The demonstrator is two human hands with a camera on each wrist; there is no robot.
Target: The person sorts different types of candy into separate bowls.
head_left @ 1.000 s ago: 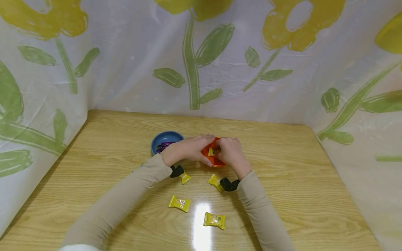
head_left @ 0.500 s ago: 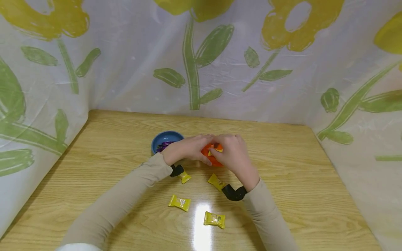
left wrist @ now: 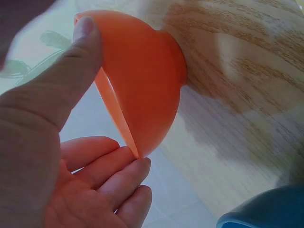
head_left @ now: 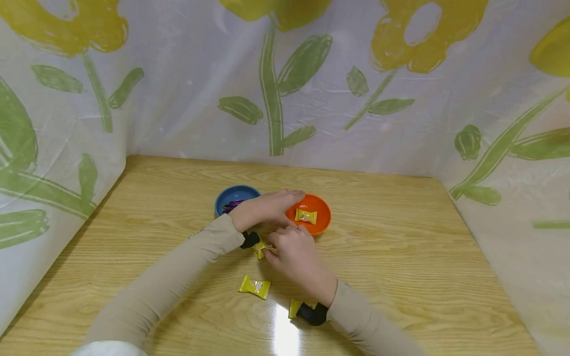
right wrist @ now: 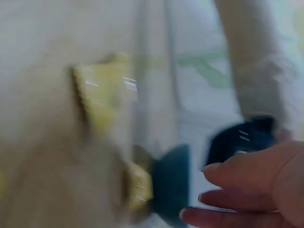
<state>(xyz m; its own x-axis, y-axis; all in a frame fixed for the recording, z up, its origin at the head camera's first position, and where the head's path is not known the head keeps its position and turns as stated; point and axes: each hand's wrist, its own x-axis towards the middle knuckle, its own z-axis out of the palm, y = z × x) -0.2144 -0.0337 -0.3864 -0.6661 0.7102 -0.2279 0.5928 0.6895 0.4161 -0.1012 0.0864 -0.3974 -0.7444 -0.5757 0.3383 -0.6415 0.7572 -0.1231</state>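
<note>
My left hand [head_left: 269,207] reaches over to an orange bowl [head_left: 318,217] and holds its rim between thumb and fingers. In the left wrist view, the bowl's outside [left wrist: 142,80] shows, with the thumb [left wrist: 85,52] at one edge and fingertips at the opposite one. One yellow-wrapped candy [head_left: 306,216] lies inside. My right hand [head_left: 296,252] is just in front of the bowl, its fingertips beside another yellow candy [head_left: 258,251] partly hidden by the left wrist strap. In the blurred right wrist view, the fingers [right wrist: 237,173] are extended and hold nothing visible.
A blue bowl [head_left: 236,194] with purple-wrapped pieces [head_left: 231,205] stands left of the orange one, partly behind the left hand. Nearer lie a yellow candy [head_left: 255,287] and another [head_left: 294,307] partly covered by the right wrist's black strap [head_left: 313,314]. A flowered curtain [head_left: 178,99] borders the table.
My right hand has let go of a yellow candy in the orange bowl, then moved out toward the near left. It now covers the spot where another candy lay. The left hand stays put.
</note>
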